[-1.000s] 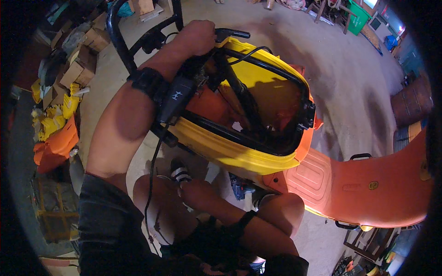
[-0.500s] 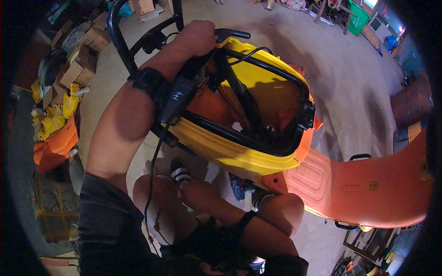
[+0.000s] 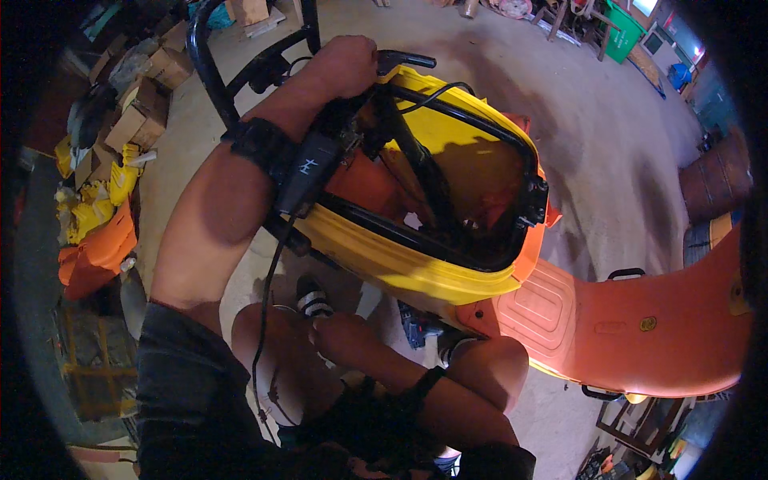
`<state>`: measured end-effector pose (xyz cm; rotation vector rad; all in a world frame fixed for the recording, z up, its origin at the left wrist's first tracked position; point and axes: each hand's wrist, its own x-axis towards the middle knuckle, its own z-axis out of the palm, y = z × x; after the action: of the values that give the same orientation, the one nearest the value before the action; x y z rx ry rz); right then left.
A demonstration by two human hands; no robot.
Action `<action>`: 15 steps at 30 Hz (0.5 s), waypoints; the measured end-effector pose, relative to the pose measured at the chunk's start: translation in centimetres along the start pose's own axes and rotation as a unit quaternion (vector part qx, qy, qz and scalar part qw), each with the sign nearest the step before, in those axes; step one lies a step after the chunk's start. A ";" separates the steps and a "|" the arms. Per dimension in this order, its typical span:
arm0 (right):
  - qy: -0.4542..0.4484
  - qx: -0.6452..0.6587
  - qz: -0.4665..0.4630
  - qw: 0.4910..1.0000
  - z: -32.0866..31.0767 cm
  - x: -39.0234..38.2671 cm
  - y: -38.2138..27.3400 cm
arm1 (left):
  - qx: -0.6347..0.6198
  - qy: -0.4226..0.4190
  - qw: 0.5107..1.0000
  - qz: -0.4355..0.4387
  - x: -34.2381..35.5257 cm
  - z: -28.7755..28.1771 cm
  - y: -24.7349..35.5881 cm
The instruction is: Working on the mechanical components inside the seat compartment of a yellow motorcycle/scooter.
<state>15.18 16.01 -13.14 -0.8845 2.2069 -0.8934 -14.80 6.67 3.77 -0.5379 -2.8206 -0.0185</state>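
Observation:
My left arm stretches up to a yellow and orange plastic shell (image 3: 416,268) on a black metal frame (image 3: 448,204). At its upper left, my left hand (image 3: 350,66) is closed over a black bar (image 3: 408,58); the fingertips are hidden. A strap on my left forearm sits beside a black box (image 3: 308,168) with a cable (image 3: 258,344) trailing down. Low in the middle, beside my bent knee, my right hand (image 3: 340,340) is curled closed. What it holds, if anything, cannot be made out.
An orange moulded panel (image 3: 608,328) with black handles extends to the right of the shell. Cardboard boxes (image 3: 138,120) and yellow and orange plastic pieces (image 3: 100,248) are piled at left. A dark tool (image 3: 414,324) lies on the floor under the shell. A green bin (image 3: 622,32) stands far right.

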 end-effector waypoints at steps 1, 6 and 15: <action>-0.001 0.001 0.004 1.000 0.0 0.0 0.0 | 0.004 -0.014 1.000 0.005 -0.1 -0.2 0.2; -0.017 -0.004 0.008 1.000 0.0 0.2 0.0 | 0.023 -0.002 1.000 -0.012 0.1 -0.1 0.3; -0.021 -0.005 0.016 1.000 0.0 0.1 0.0 | 0.006 -0.004 1.000 -0.005 0.0 -0.1 0.0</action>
<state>15.06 15.93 -13.18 -0.8628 2.1855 -0.8430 -14.75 6.64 3.84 -0.5216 -2.8287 -0.0023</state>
